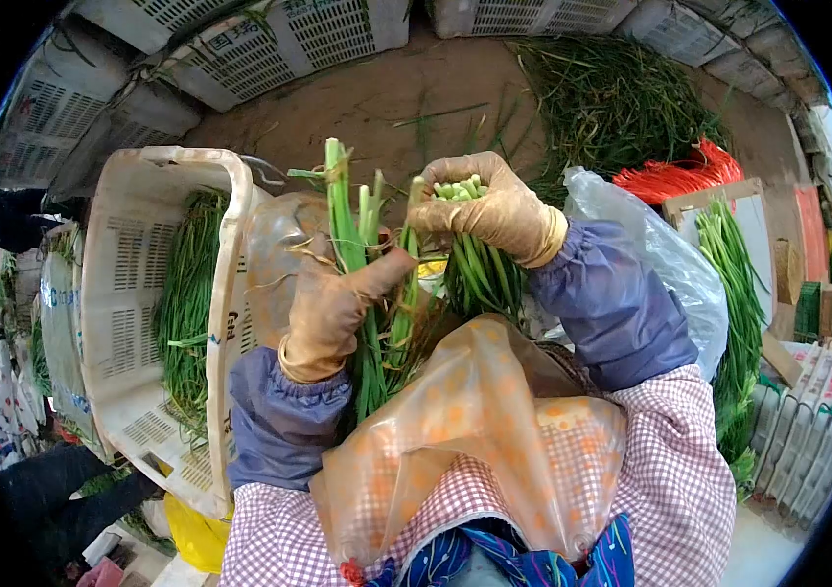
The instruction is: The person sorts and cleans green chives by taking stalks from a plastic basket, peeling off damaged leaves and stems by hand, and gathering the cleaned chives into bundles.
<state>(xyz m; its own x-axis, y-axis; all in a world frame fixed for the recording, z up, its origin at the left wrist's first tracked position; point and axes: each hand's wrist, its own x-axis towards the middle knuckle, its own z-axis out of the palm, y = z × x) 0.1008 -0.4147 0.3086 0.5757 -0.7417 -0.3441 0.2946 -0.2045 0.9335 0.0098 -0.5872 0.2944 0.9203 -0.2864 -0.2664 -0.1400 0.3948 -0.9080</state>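
My left hand (328,303), in a tan glove, is closed around a loose bunch of garlic chives (346,220). Their pale cut ends point up, and dry brown leaf bits hang about them. In my gloved right hand (499,210) is a tighter bunch of chives (480,279), with even ends showing above the fingers and leaves hanging below. Its thumb and forefinger meet at a single stalk (413,210) between the two hands. A translucent apron (455,440) with orange spots covers my lap, and the lower leaves partly disappear behind it.
At left stands a white plastic crate (230,225) holding chives (191,303). A pile of greens (622,103) lies on the floor ahead, near red ties (685,176) and a clear plastic bag (622,220). More chives (734,293) lie at right. White crates (279,49) line the back.
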